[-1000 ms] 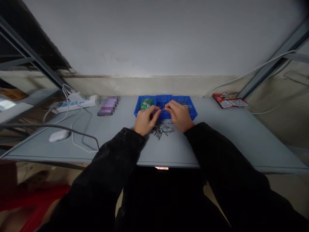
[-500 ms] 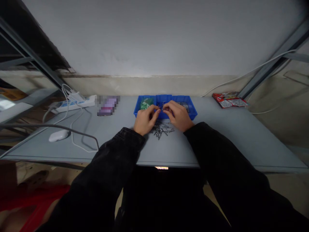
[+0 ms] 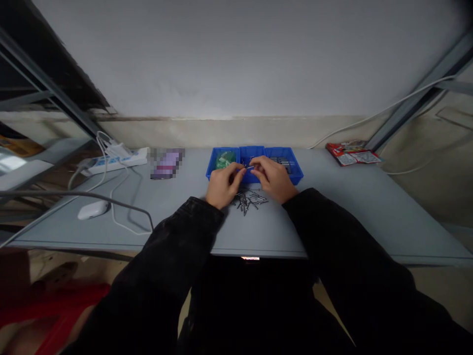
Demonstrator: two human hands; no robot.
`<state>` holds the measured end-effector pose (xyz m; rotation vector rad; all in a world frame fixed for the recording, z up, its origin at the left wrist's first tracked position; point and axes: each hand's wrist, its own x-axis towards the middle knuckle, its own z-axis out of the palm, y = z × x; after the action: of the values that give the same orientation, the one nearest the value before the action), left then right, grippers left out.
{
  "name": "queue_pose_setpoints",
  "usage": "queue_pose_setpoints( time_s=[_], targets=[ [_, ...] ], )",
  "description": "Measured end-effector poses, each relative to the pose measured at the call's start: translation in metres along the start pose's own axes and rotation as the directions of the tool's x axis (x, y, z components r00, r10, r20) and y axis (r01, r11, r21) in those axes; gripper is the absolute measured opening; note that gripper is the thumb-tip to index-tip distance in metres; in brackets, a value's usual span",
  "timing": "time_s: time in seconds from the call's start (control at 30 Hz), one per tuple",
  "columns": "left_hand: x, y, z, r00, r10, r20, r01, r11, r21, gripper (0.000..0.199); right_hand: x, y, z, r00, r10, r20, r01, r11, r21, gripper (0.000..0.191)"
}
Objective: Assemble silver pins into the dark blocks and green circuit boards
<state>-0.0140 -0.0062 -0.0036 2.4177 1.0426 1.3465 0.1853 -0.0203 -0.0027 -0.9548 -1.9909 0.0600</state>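
Observation:
My left hand (image 3: 224, 186) and my right hand (image 3: 274, 178) meet fingertip to fingertip over the front of the middle blue bin (image 3: 252, 150). Between them is a thin, light, pin-like piece (image 3: 250, 168), pinched by the right fingers and reaching to the left ones. Whatever the left fingertips pinch is too small to make out. Below the hands a loose pile of metal pins (image 3: 245, 201) lies on the table. Green and clear pieces (image 3: 225, 159) fill the left blue bin (image 3: 214, 158); grey metal rods (image 3: 284, 163) lie in the right blue bin (image 3: 296, 167).
On the grey table (image 3: 140, 197), a power strip (image 3: 136, 158) with cables, a white case (image 3: 93, 210) and a blurred phone (image 3: 167, 164) are at the left. Red packets (image 3: 353, 154) lie at the back right. A wall stands behind.
The light piece between my fingertips now shows more plainly. Both hands keep nearly the same place; the whole view has shifted slightly.

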Motion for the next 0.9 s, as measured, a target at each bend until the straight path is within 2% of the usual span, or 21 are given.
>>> queue_pose_setpoints(
  time_s=[0.17, 0.3, 0.53, 0.77, 0.9],
  targets=[
    [-0.0025, 0.0021, -0.0005, 0.998, 0.011, 0.055, -0.01, 1.0, -0.019, 0.024, -0.0001, 0.0029, -0.0002, 0.999, -0.044, 0.009, 0.044, 0.999, -0.022, 0.019],
    [-0.0044, -0.0002, 0.0004, 0.998, 0.01, 0.069, -0.008, 1.0, -0.027, 0.023, -0.001, 0.0015, 0.001, 1.0, -0.015, 0.022, 0.016, 0.999, -0.04, 0.025],
    [-0.0033, -0.0021, 0.0012, 0.999, -0.014, 0.05, 0.015, 1.0, -0.014, 0.023, -0.0019, 0.0003, 0.0028, 0.999, -0.021, 0.028, 0.022, 0.999, -0.033, 0.016],
    [-0.0014, 0.0015, -0.0009, 0.999, 0.012, 0.045, -0.012, 1.0, -0.002, 0.02, 0.0009, 0.0012, 0.0013, 0.999, -0.049, 0.02, 0.049, 0.998, -0.032, 0.024],
    [-0.0019, -0.0003, -0.0004, 0.999, -0.002, 0.054, 0.003, 1.0, -0.001, 0.023, 0.0022, 0.0017, 0.0014, 0.997, -0.081, 0.009, 0.081, 0.996, -0.044, 0.014]
  ],
)
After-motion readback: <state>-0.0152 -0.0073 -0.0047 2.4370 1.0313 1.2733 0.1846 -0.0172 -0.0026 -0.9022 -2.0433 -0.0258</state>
